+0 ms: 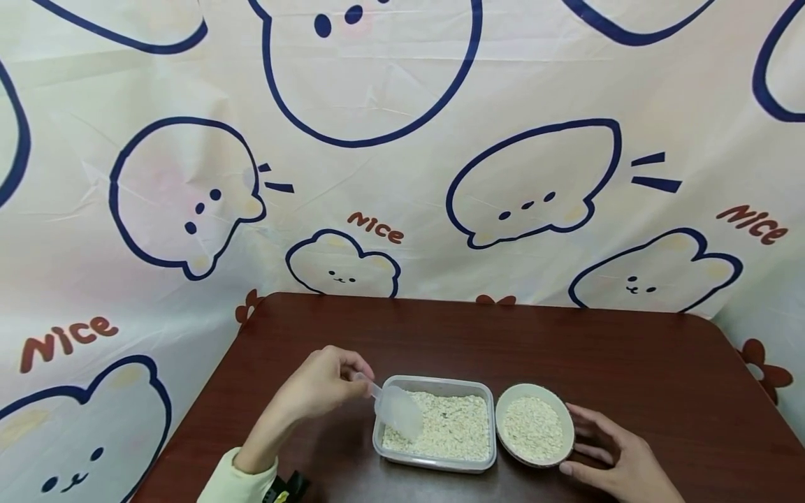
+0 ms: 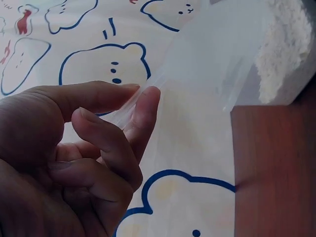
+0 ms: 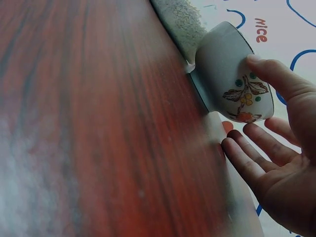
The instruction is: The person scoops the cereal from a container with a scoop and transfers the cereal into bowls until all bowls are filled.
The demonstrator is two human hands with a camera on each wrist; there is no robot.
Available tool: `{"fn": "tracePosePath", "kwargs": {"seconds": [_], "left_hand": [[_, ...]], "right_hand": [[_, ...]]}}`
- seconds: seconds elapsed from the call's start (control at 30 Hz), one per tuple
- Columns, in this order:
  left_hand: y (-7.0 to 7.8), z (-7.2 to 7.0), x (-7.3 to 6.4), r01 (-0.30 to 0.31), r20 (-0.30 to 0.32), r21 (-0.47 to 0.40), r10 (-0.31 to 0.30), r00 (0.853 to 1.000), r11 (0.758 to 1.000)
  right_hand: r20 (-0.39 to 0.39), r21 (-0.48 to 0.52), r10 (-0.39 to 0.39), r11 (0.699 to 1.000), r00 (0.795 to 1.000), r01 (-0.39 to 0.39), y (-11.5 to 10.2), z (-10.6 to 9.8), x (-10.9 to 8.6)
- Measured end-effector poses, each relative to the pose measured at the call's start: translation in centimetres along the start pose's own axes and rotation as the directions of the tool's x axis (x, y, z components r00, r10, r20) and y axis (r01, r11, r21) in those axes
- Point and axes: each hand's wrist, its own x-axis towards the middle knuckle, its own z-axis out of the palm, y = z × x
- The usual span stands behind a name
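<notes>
This looks like a screened-off spot in a home, though the room is hidden: pale, creased sheeting (image 1: 415,181) printed with navy-outlined cartoon animals (image 1: 182,195) surrounds a dark red-brown, wood-grained desk (image 1: 440,342); a round, white, flower-painted bowl (image 3: 224,69) suits a household.

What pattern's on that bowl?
The bowl has brown leaves with green, yellow and reddish spots; clearest in the right wrist view.

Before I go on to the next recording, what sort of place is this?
Probably an indoor corner set up for filming: a cartoon-printed sheet covers the background, a dark table stands against it, and a bowl on top suggests household use.
</notes>
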Motion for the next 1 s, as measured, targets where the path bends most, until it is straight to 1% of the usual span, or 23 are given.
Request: {"fn": "tracePosePath", "kwargs": {"seconds": [0.13, 0.23, 0.37, 0.43, 0.53, 0.67, 0.87, 1.0], "left_hand": [[-0.1, 1.0, 0.2, 0.016, 0.004, 0.022, -0.016, 1.0, 1.0], [-0.2, 1.8, 0.4, 0.018, 0.015, 0.004, -0.018, 1.0, 1.0], [-0.5, 3.1, 0.7, 0.0, 0.055, -0.059, 0.003, 0.998, 0.998], [-0.6, 3.7, 0.9, -0.018, 0.075, -0.096, 0.025, 0.997, 0.995], [-0.5, 4.8, 1.0, -0.036, 0.094, -0.154, 0.051, 0.994, 0.987], [-0.3, 6.0, 1.1, -0.042, 0.112, -0.221, 0.068, 0.991, 0.974], [-0.3, 6.8, 1.4, -0.052, 0.124, -0.297, 0.092, 0.988, 0.953], [-0.4, 7.1, 1.5, -0.044, 0.118, -0.344, 0.09, 0.989, 0.938]], "right_hand": [[0.002, 0.003, 0.019, 1.0, 1.0, -0.019, -0.1, 0.0, 0.0], [0.003, 0.0, 0.039, 0.999, 0.999, -0.039, -0.1, -0.1, 0.1], [0.008, -0.002, 0.044, 0.999, 0.999, -0.044, -0.1, -0.1, 0.0], [0.012, 0.001, 0.049, 0.999, 0.999, -0.049, -0.1, -0.1, 0.0], [0.018, 0.006, 0.051, 0.999, 0.999, -0.051, 0.0, -0.1, 0.0], [0.023, 0.009, 0.043, 0.999, 0.999, -0.044, -0.1, -0.1, 0.0], [0.017, 0.001, 0.039, 0.999, 0.999, -0.039, -0.1, -0.1, 0.1], [0.015, 0.006, 0.035, 0.999, 0.999, -0.035, -0.2, -0.1, 0.0]]}}
